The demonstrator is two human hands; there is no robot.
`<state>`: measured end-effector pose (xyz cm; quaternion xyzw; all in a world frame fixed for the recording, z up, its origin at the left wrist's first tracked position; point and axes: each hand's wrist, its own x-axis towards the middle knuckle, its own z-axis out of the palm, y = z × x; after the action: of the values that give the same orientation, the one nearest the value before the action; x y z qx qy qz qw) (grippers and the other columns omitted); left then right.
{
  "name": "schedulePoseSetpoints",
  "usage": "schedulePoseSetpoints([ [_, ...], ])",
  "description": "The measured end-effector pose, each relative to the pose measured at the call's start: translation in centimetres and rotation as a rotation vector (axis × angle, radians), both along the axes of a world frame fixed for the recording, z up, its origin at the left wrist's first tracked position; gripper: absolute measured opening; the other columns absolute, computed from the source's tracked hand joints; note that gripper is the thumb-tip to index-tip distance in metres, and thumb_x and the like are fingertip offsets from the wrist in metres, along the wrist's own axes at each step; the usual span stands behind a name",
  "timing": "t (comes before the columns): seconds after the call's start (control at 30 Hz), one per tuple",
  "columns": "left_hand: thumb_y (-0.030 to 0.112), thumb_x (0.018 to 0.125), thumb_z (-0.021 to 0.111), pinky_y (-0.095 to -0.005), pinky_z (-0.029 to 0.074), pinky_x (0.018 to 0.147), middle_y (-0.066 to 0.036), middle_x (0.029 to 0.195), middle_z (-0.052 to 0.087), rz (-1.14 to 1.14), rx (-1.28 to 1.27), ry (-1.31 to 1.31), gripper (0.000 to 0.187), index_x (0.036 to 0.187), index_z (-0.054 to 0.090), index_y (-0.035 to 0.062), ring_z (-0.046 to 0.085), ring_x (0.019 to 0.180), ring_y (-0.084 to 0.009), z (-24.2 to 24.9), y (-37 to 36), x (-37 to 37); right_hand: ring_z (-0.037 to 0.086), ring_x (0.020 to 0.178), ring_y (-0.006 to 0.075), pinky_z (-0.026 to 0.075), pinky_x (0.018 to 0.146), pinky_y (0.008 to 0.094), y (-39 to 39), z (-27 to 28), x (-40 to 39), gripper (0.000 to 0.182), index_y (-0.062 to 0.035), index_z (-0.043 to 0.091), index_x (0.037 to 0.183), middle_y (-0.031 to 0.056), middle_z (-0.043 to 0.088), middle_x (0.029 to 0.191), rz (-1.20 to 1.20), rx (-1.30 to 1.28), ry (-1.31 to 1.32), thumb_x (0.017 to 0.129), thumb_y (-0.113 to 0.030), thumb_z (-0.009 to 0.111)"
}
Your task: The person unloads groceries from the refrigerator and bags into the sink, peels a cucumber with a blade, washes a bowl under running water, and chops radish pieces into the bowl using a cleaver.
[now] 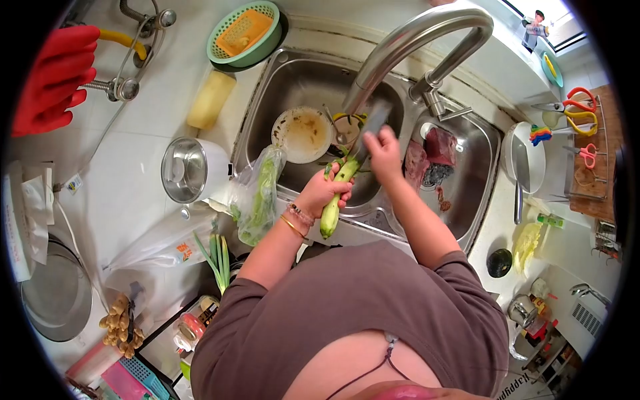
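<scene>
A long green vegetable [339, 199] is held over the sink's front edge by my left hand [323, 193], whose fingers wrap round its middle. My right hand [384, 155] grips a knife [375, 123] with a broad grey blade, blurred by motion, close to the vegetable's upper end. Beneath the hands, the left basin [265, 87] holds a white bowl [302, 135] of cloudy liquid with dark bits. Beside my left forearm is a clear plastic bag [261, 193] with green vegetables inside.
A steel faucet [427, 27] arches over the sink. Dark red meat [441, 147] lies in the right basin. To the left stand a metal pot [185, 170] and a green basket [244, 33]. On the right are a white bowl [539, 160] and scissors [579, 113].
</scene>
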<state>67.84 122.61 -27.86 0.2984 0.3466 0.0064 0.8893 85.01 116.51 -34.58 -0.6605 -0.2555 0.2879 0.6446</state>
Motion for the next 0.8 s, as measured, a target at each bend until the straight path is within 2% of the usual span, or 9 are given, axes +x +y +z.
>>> schedulePoseSetpoints([
  [0.07,-0.007,0.08,0.057,-0.0218,0.042,0.046,-0.007,0.094,0.052,0.018,0.001,0.015,0.062,0.135,0.034,0.0099,0.05,0.062,-0.0127,0.3,-0.2,-0.2,0.05,0.073,0.0079,0.042,0.066,0.0233,0.6,0.3,2.2,0.014,-0.0002,0.055,0.079,0.0006,0.053,0.077,-0.228,0.081,0.123,0.086,-0.01,0.06],
  [0.17,-0.009,0.079,0.055,-0.0234,0.044,0.045,-0.006,0.091,0.052,0.04,0.043,0.072,0.063,0.135,0.034,0.0105,0.05,0.061,-0.0121,0.3,-0.2,0.0,0.052,0.07,0.0083,0.043,0.065,0.0241,0.1,2.4,-0.9,0.012,-0.0002,0.057,0.084,0.0014,0.058,0.078,-0.053,0.156,0.283,0.088,-0.011,0.059],
  [0.2,-0.009,0.079,0.055,-0.0236,0.044,0.045,-0.006,0.09,0.052,0.038,0.031,0.089,0.059,0.132,0.037,0.0094,0.05,0.061,-0.0122,0.0,-0.3,0.1,0.052,0.069,0.0084,0.044,0.064,0.0241,0.1,2.8,-1.7,0.012,-0.0002,0.057,0.085,0.0015,0.058,0.078,0.019,0.159,0.276,0.089,-0.011,0.058],
  [0.23,-0.009,0.079,0.055,-0.0238,0.044,0.045,-0.006,0.09,0.052,0.034,0.026,0.103,0.054,0.128,0.04,0.0082,0.05,0.061,-0.0122,-0.3,-0.1,0.3,0.053,0.07,0.0088,0.044,0.066,0.0236,0.0,1.0,-1.8,0.012,-0.0003,0.058,0.09,0.0021,0.06,0.08,0.049,0.198,0.035,0.089,-0.012,0.059],
  [0.33,-0.009,0.079,0.055,-0.0226,0.041,0.044,-0.007,0.089,0.052,0.048,-0.001,0.111,0.03,0.105,0.048,0.0045,0.049,0.06,-0.0128,-0.1,-0.2,0.1,0.056,0.083,0.0102,0.045,0.077,0.026,-0.6,-1.2,3.1,0.009,-0.0017,0.058,0.095,0.0022,0.062,0.088,-0.256,-0.003,0.284,0.089,-0.009,0.058],
  [0.4,-0.009,0.08,0.055,-0.0218,0.04,0.043,-0.008,0.091,0.052,0.101,-0.018,0.075,0.027,0.101,0.048,0.005,0.048,0.06,-0.013,0.6,-0.2,0.0,0.056,0.08,0.0103,0.045,0.075,0.0249,-0.6,-0.4,2.4,0.006,-0.0026,0.058,0.092,0.0028,0.062,0.088,-0.181,0.184,0.461,0.09,-0.009,0.057],
  [0.47,-0.008,0.08,0.055,-0.0206,0.038,0.043,-0.009,0.093,0.051,0.051,-0.129,-0.003,0.032,0.106,0.046,0.0067,0.048,0.062,-0.013,0.0,0.3,-0.2,0.057,0.074,0.0108,0.046,0.07,0.0239,-0.7,0.2,-0.5,0.006,-0.003,0.058,0.089,0.004,0.062,0.087,-0.051,0.194,0.45,0.09,-0.009,0.057],
  [0.6,-0.008,0.081,0.054,-0.0187,0.037,0.044,-0.009,0.096,0.051,0.035,-0.308,-0.118,0.037,0.113,0.044,0.0093,0.047,0.064,-0.0128,-0.5,0.6,-0.5,0.054,0.076,0.0083,0.043,0.072,0.0237,-0.1,-1.5,2.8,0.007,-0.003,0.059,0.089,-0.0006,0.061,0.084,-0.301,0.099,0.374,0.089,-0.01,0.059],
  [0.8,-0.006,0.084,0.05,-0.0173,0.035,0.043,-0.01,0.097,0.05,0.07,-0.309,-0.107,0.034,0.114,0.044,0.0084,0.044,0.064,-0.0123,-0.3,1.0,-0.6,0.052,0.075,0.0079,0.042,0.07,0.0227,-0.1,2.4,-0.2,0.01,-0.002,0.06,0.088,-0.0011,0.061,0.086,0.092,0.172,0.375,0.087,-0.012,0.063],
])
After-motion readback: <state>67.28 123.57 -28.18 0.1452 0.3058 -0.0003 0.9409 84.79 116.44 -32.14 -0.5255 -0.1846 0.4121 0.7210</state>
